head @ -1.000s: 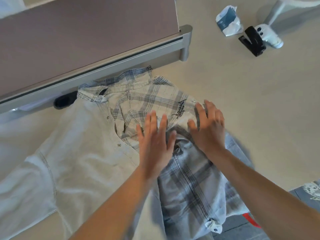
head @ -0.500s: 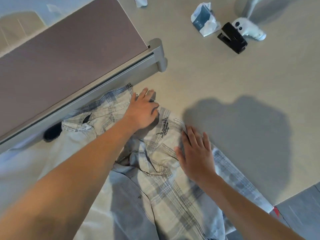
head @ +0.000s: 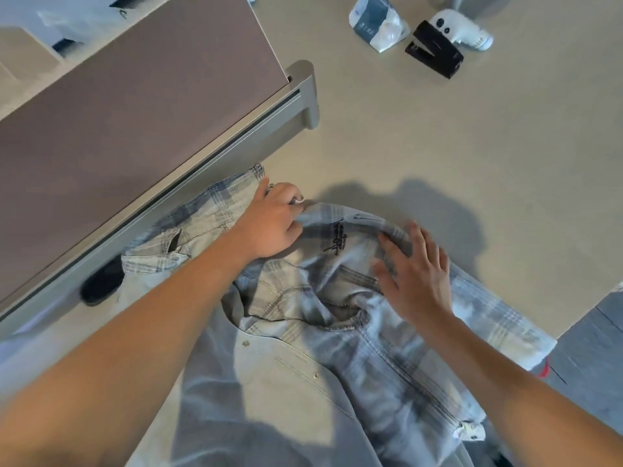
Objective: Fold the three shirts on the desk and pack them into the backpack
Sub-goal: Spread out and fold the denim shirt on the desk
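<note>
A head-mounted view looks down on a beige tabletop (head: 438,156) where a pale blue-and-grey plaid shirt (head: 337,298) lies spread and rumpled, running from the middle of the view to the near edge. A small dark embroidered logo (head: 336,240) shows on its chest.

The left hand (head: 271,224) reaches across to the far part of the shirt; its grip is closed, fingers curled around a bunched fold of the plaid fabric. The right hand (head: 416,274) lies flat on the shirt just right of the logo, fingers straight and slightly spread, pressing the cloth down and holding nothing.

A grey-brown partition panel (head: 118,123) with a metal rail (head: 202,170) runs diagonally along the left. A dark object (head: 101,281) sits partly hidden under the shirt's collar, beside the rail. At the far right of the tabletop, well apart from the shirt, are a crumpled white-and-blue packet (head: 377,21), a black clip-like object (head: 433,52) and a white device (head: 462,30) touching it.
</note>
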Available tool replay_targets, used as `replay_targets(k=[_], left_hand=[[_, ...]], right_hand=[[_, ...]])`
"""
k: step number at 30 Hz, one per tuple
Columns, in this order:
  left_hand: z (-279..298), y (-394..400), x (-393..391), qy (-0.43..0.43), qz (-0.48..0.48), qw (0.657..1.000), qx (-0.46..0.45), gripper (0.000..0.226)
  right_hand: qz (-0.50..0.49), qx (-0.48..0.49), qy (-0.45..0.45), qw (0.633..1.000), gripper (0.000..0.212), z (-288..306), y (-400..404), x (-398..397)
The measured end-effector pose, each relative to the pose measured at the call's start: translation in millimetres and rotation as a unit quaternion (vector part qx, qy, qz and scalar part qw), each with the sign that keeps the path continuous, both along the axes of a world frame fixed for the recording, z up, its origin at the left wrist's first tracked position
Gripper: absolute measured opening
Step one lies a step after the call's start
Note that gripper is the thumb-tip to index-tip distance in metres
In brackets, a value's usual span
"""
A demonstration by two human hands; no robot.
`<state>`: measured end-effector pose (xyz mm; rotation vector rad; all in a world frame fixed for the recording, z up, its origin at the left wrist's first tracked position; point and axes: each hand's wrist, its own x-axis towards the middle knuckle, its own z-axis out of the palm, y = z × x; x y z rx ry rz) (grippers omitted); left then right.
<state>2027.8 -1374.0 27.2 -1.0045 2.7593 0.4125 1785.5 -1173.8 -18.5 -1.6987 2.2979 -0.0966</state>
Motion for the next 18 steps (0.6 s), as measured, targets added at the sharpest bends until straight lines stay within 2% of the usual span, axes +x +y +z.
replay_targets(k=[3,6,10,16,18], left_hand=[[10,14,15,0.018,-0.017,0.999,-0.045,0.05],[27,36,22,0.026,0.0,0.996,-0.083,0.039],[37,74,43,0.011,0.042,0.994,-0.101,0.038],[30,126,92,-0.089,0.103,0.989,-0.054,0.038],[28,140,93,-0.053,0.112,0.991,-0.046,0.031]], right_hand=[[-0.006,0.001,0.026,1.0,0.062,10,8,4],[-0.004,-0.002,0.047,0.999,0.065,21,18,14],[0.011,-0.022,0.054,0.998,0.059,41,41,37],[0.114,0.008,-0.051,0.992,0.045,51,95,67],[0.124,0.029,-0.109,0.986,0.046,48,112,68]])
